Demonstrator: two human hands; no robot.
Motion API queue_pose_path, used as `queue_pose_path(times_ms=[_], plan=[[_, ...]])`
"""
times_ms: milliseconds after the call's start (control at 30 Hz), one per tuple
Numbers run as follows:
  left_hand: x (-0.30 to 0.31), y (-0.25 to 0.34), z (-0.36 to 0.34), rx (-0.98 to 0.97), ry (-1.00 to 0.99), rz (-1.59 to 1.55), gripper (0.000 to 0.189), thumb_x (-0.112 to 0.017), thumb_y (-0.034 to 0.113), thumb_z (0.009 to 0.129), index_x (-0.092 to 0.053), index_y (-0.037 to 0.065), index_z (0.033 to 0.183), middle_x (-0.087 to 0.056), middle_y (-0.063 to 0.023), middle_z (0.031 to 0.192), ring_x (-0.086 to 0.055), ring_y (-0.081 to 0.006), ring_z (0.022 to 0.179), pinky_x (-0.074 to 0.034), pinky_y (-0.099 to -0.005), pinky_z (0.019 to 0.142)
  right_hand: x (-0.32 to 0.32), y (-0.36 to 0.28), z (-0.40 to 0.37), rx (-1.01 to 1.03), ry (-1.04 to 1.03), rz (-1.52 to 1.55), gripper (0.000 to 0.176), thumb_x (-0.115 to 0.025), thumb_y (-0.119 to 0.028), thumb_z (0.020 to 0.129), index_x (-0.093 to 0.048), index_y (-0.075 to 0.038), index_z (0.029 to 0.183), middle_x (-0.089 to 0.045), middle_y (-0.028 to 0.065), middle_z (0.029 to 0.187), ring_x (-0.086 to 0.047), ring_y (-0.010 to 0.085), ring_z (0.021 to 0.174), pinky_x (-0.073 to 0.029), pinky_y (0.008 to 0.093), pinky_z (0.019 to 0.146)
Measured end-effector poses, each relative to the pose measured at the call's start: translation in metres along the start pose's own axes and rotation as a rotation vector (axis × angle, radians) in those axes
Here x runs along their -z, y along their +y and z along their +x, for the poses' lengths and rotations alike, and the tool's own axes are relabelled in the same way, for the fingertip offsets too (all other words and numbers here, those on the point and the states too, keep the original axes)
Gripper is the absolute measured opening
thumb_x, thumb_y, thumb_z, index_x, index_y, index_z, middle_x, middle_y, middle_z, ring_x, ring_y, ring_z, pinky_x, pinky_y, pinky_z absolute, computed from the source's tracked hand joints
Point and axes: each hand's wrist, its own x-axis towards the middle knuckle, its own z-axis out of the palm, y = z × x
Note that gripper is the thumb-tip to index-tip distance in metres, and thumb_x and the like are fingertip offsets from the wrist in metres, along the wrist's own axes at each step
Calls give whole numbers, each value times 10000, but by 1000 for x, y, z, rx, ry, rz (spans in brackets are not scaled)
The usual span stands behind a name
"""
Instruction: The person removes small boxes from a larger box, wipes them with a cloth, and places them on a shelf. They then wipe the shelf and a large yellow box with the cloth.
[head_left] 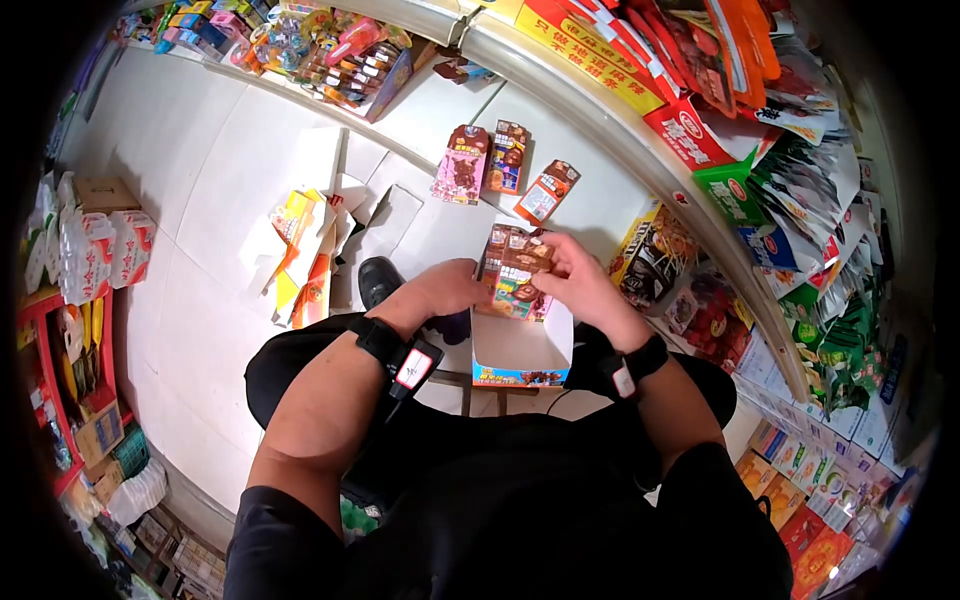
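Note:
A white-lined display box (520,345) with a blue printed front stands between my knees. Small brown snack packs (515,265) are upright in its far end. My left hand (452,287) is at the left side of the box, its fingers bent against the packs' edge; its grip is partly hidden. My right hand (578,280) pinches at the top right of the packs, thumb and fingers closed on one. Beyond the box lie a pink-and-brown pack (462,165), a brown-and-blue pack (508,158) and an orange-brown pack (548,191) on the white shelf.
A pile of torn cardboard (305,255) is on the tiled floor to the left, near my shoe (379,281). Shelves of hanging snack bags (800,200) curve along the right. A toy and candy display (330,60) stands far left; a red rack (85,370) is at the left edge.

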Motion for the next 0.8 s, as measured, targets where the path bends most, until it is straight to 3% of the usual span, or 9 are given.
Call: queue_pose_path(times_ms=[100, 167, 367, 467, 567, 667, 733, 767, 800], plan=[[11, 14, -7, 54, -146, -3, 501, -583, 295, 831, -588, -79, 1163, -644, -292, 1118, -605, -402, 1100, -454, -425, 959, -18, 16, 1, 113, 19, 129, 468, -630, 14, 873, -442, 4, 1301, -644, 106, 1068, -640, 134, 921, -530, 285, 784], [11, 14, -9, 18, -143, -10, 506, -587, 289, 822, -586, -78, 1170, -646, -290, 1118, -608, -396, 1101, -455, -419, 960, -26, 11, 1, 21, 54, -126, 466, -650, -5, 862, -458, 13, 1285, -640, 123, 1063, -653, 144, 890, -537, 284, 743], [2, -1, -8, -70, -40, -186, 482, -623, 271, 783, -629, -86, 1107, -681, -269, 995, -669, -355, 942, -498, -402, 841, -25, -10, 0, 355, 330, -860, 535, -753, -191, 795, -530, -24, 1252, -615, 136, 945, -649, 227, 765, -530, 324, 723], [6, 0, -10, -30, -28, -147, 475, -614, 283, 787, -635, -89, 1080, -678, -276, 991, -664, -378, 950, -497, -419, 848, 18, 19, 36, 8, 260, -292, 662, -734, -379, 828, -497, -18, 1330, -611, 58, 919, -574, 126, 746, -489, 285, 651], [-4, -17, -1, -60, 6, -61, 461, -589, 298, 798, -644, -84, 1050, -673, -284, 987, -654, -409, 951, -497, -440, 854, 66, 60, 91, -29, 402, -210, 745, -758, -374, 792, -456, -22, 1376, -679, 118, 969, -641, 176, 763, -521, 316, 713], [0, -9, -7, 16, -35, 1, 443, -553, 309, 817, -653, -72, 1020, -667, -290, 989, -642, -431, 952, -492, -462, 862, 80, 76, 132, -270, 404, -158, 795, -743, -395, 786, -432, 10, 1395, -658, 186, 1110, -657, 252, 925, -515, 352, 832], [1, -4, -7, 108, -114, 57, 480, -568, 296, 832, -588, -36, 1177, -645, -281, 1095, -603, -417, 1069, -468, -440, 930, 82, 87, 159, -228, 536, -554, 863, -729, -449, 771, -403, 23, 1416, -563, 231, 1310, -558, 323, 1195, -430, 391, 1012], [1, -2, -9, 133, -115, 54, 464, -567, 302, 835, -588, -34, 1153, -649, -273, 1072, -607, -417, 1055, -473, -445, 914, 81, 80, 165, -214, 494, -550, 1001, -689, -584, 757, -344, 49, 1452, -412, 296, 1443, -375, 406, 1361, -325, 425, 1121], [3, -1, -8, 145, -113, 49, 464, -567, 302, 835, -588, -34, 1153, -649, -273, 1072, -607, -417, 1055, -473, -445, 914, 73, 71, 173, -229, 552, -591, 1016, -695, -579, 745, -331, 51, 1454, -419, 283, 1436, -389, 400, 1347, -356, 420, 1097]])
